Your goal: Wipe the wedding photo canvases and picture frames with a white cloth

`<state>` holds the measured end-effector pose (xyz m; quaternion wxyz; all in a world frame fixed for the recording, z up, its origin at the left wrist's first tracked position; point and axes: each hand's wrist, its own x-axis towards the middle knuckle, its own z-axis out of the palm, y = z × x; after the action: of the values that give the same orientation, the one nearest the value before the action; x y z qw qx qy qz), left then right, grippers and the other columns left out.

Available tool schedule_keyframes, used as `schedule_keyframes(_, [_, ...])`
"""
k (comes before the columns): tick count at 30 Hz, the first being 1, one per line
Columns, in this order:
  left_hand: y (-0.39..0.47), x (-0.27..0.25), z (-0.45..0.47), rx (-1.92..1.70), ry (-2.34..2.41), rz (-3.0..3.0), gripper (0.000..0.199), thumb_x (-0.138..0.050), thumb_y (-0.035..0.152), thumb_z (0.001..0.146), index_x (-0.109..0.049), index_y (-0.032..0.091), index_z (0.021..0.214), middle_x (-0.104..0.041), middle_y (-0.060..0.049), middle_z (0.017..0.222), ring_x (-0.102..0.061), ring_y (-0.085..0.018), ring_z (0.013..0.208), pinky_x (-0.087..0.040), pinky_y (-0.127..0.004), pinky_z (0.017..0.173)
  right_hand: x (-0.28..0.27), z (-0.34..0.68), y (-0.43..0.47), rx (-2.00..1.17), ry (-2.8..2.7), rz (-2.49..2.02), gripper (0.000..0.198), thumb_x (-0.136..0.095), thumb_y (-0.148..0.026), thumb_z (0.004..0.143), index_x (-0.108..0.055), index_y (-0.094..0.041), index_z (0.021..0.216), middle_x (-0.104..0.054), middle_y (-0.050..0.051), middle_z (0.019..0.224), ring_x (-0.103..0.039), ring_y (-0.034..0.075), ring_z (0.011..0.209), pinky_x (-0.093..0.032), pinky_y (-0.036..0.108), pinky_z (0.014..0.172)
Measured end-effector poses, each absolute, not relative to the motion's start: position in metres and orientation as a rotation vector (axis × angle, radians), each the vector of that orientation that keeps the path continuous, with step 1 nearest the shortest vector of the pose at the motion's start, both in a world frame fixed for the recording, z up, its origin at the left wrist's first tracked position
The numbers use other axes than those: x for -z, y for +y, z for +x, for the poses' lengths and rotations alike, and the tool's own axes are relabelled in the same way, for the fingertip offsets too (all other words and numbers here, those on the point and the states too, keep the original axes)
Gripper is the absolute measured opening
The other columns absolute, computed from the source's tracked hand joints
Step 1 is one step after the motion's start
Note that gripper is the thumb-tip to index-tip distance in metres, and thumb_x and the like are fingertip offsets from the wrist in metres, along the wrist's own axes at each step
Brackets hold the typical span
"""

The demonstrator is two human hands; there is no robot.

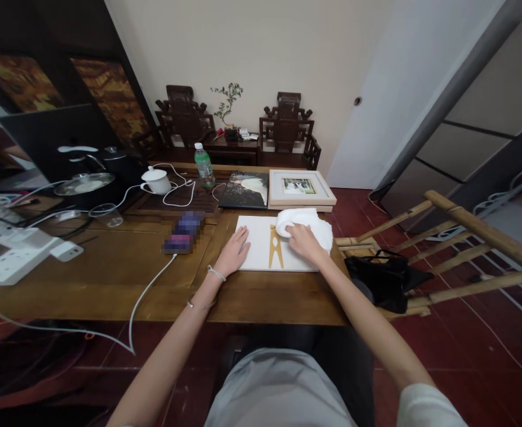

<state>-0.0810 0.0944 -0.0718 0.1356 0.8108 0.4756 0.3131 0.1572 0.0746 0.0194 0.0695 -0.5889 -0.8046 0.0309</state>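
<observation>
A white flat panel (pixel 255 252) lies on the table in front of me, with a gold piece shaped like a clothes peg (pixel 276 252) on its middle. My left hand (pixel 234 252) rests on the panel's left edge, fingers stretched out, holding nothing. My right hand (pixel 304 242) is closed on a bunched white cloth (pixel 303 219) over the panel's right part. The cloth hides the upper right corner of the panel, and part of it spreads out beyond my fingers.
Behind the panel lie a dark photo panel (pixel 245 191) and a framed picture (pixel 301 187). To the left are a phone (pixel 184 231) on a cable, a lidded cup (pixel 156 179), a green bottle (pixel 204 167) and a power strip (pixel 16 255). A bamboo chair (pixel 474 237) stands at right.
</observation>
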Motion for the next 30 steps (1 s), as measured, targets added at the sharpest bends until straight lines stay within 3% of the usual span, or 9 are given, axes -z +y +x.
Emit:
schedule_keyframes(4, [0.093,0.070,-0.081,-0.901,1.379,2.355,0.052,-0.033,0.034,0.091,-0.045,0.005,0.133,-0.039,-0.018,0.144,-0.030,-0.027,0.137,-0.025,-0.047,0.113,-0.012,0.161,0.046,-0.059,-2.525,-1.670,0.042,-0.038,-0.001,0.072,-0.062,-0.012,0.105,-0.046,0.022,0.135,-0.040,0.030,0.128,-0.025,0.057,0.102])
schedule_keyframes(8, [0.092,0.069,-0.079,-0.912,1.387,2.346,0.052,-0.034,0.034,0.091,-0.045,0.004,0.132,-0.039,-0.019,0.144,-0.030,-0.027,0.137,-0.025,-0.046,0.113,-0.010,0.171,-0.006,-0.144,-2.628,-1.531,0.043,-0.037,0.001,0.069,-0.064,-0.014,0.099,-0.050,0.019,0.132,-0.027,0.026,0.137,-0.019,0.059,0.106])
schedule_keyframes(12, [0.092,0.070,-0.079,-0.914,1.388,2.342,0.052,-0.033,0.034,0.091,-0.045,0.005,0.132,-0.039,-0.019,0.144,-0.030,-0.027,0.137,-0.025,-0.046,0.113,-0.017,0.181,-0.032,-0.265,-2.675,-1.433,0.041,-0.037,0.002,0.065,-0.064,-0.015,0.090,-0.051,0.019,0.132,-0.030,0.024,0.136,-0.022,0.056,0.107])
schedule_keyframes(18, [0.093,0.070,-0.079,-0.896,1.390,2.346,0.052,-0.034,0.034,0.091,-0.044,0.005,0.133,-0.039,-0.018,0.144,-0.029,-0.027,0.137,-0.025,-0.047,0.113,-0.013,0.179,0.023,-0.265,-2.562,-1.569,0.047,-0.036,0.001,0.069,-0.059,-0.012,0.108,-0.042,0.022,0.140,-0.033,0.027,0.134,-0.022,0.058,0.105])
schedule_keyframes(25, [0.093,0.070,-0.080,-0.909,1.379,2.327,0.051,-0.035,0.034,0.091,-0.044,0.008,0.134,-0.039,-0.017,0.144,-0.030,-0.027,0.137,-0.026,-0.048,0.112,-0.014,0.140,0.099,-0.186,-2.356,-1.742,0.045,-0.031,-0.001,0.075,-0.055,-0.011,0.113,-0.054,0.022,0.121,-0.047,0.032,0.117,-0.031,0.060,0.095])
schedule_keyframes(27, [0.093,0.070,-0.080,-0.912,1.376,2.326,0.050,-0.035,0.034,0.091,-0.044,0.010,0.134,-0.039,-0.015,0.145,-0.030,-0.027,0.137,-0.026,-0.049,0.112,-0.012,0.125,0.099,-0.200,-2.387,-1.699,0.046,-0.033,-0.002,0.075,-0.054,-0.013,0.114,-0.052,0.020,0.125,-0.044,0.030,0.121,-0.030,0.060,0.097])
schedule_keyframes(30, [0.093,0.070,-0.080,-0.922,1.368,2.320,0.051,-0.035,0.034,0.090,-0.044,0.008,0.134,-0.039,-0.017,0.144,-0.030,-0.027,0.137,-0.025,-0.049,0.112,-0.005,0.108,0.076,-0.179,-2.517,-1.535,0.048,-0.036,-0.002,0.074,-0.056,-0.015,0.115,-0.045,0.018,0.136,-0.026,0.029,0.135,-0.020,0.063,0.102])
